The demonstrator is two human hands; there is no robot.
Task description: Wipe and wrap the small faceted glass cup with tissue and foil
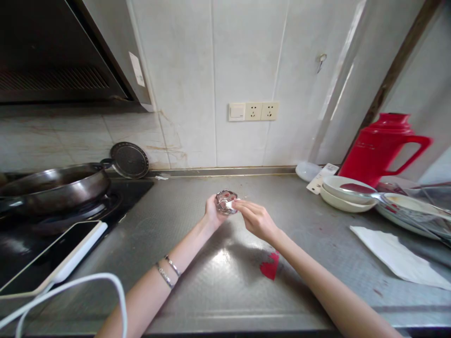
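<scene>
Over the middle of the metal counter, my left hand is wrapped round a small clear glass dish with a scalloped-looking rim. My right hand pinches a small white piece, perhaps tissue, against the dish's right side. The fingertips of both hands are close together at the dish. On the counter below my right wrist lies a small red scrap with a jagged edge.
At left, a pan sits on the black stove, with a phone and white cable in front. At right are a red thermos, stacked bowls, a plate with utensils, and a white napkin.
</scene>
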